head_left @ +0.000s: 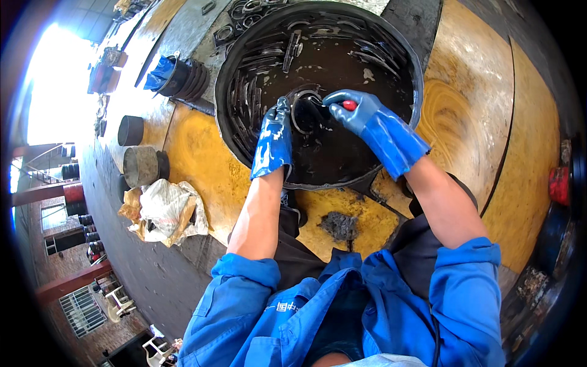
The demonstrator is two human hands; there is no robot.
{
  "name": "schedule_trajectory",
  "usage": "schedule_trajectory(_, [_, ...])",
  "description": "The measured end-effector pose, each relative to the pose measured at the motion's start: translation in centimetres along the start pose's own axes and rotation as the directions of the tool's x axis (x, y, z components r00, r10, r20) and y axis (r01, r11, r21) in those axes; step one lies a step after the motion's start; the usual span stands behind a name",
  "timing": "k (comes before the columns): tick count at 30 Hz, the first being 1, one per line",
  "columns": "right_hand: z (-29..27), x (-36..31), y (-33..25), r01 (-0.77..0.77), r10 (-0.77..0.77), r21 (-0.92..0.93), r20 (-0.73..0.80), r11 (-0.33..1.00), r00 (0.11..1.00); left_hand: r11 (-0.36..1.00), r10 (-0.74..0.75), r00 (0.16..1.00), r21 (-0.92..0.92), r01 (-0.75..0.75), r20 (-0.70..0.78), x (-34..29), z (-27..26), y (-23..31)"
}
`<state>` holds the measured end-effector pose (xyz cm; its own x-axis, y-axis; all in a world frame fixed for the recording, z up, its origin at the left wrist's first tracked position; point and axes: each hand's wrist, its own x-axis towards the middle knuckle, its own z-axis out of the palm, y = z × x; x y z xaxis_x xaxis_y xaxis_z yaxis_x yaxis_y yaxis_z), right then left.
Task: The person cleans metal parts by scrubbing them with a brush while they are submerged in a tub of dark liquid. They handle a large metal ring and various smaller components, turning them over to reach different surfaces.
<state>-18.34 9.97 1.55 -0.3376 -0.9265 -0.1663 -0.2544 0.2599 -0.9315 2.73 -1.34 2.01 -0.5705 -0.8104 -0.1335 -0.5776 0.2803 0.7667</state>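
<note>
A wide round tub (417, 92) of dark, oily liquid stands before me. My left hand (273, 144), in a wet blue rubber glove, is closed on the left side of a black ring-shaped part (295, 112), which is tilted up over the liquid. My right hand (373, 125), gloved the same way, is closed round a red-handled tool (350, 105). The tool's working end is at the ring's right side, too dark to make out. More dark ring-shaped parts (247, 98) line the tub's left wall, and others (379, 55) lie along its far right side.
Beside the tub at left is a dark bucket (186, 79) with blue material on it. Nearer are metal cylinders (140, 166) and a crumpled plastic bag (168, 208). A grey fibrous clump (338, 226) lies on the yellow board between my feet. Ring parts (249, 9) lie beyond the tub.
</note>
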Motion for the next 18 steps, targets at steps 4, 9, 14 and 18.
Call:
schedule_trajectory(4, [-0.1,-1.3,0.0,0.467,-0.512,-0.398,-0.009,0.790,0.859,0.964,-0.140,0.990,-0.222,0.144,0.032,-0.4,0.2,2.9])
schedule_trajectory(9, [0.5,-0.7,-0.8,0.280,-0.289,-0.481,0.056,0.831,0.956,0.958,-0.086,0.993,-0.280,0.062,-0.075,0.0,0.3,1.4])
schedule_trajectory(14, [-3.9,-0.4,-1.2,0.058,-0.026,-0.315,0.104,0.947,0.994,0.944,-0.147,0.988,-0.304,0.127,-0.043,0.2,1.5,2.3])
schedule_trajectory(18, [-6.4,-0.8,-1.2,0.133,-0.166,-0.354,-0.065,0.926,0.984,0.995,0.033,0.987,-0.102,-0.017,0.157,1.3,2.1,0.7])
